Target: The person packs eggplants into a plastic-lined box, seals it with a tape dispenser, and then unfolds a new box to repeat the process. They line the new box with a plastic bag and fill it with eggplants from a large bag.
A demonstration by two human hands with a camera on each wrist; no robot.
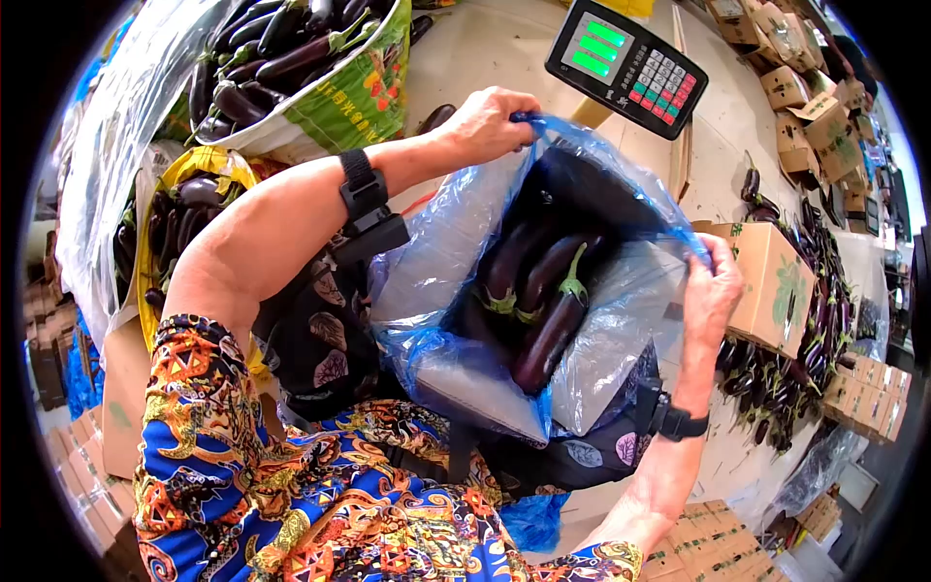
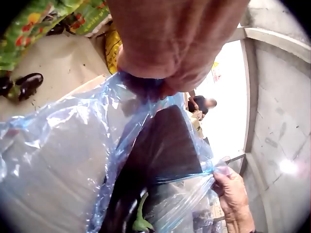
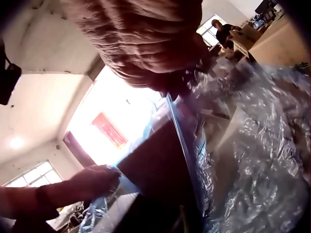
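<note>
A blue plastic bag lines a box in front of the person, its edges folded out over the sides. Several dark eggplants with green stems lie inside it. The left hand pinches the bag's rim at the far left corner. At the far right corner the right hand grips the same rim, so the plastic stretches between both hands. In the left wrist view, the right hand shows thumb and fingers closed on the film. A dark inner wall of the box shows in the right wrist view.
A scale display with lit green digits stands beyond the bag. At upper left are a large sack and a yellow bag, both full of eggplants. A cardboard box stands at right beside a long pile of eggplants.
</note>
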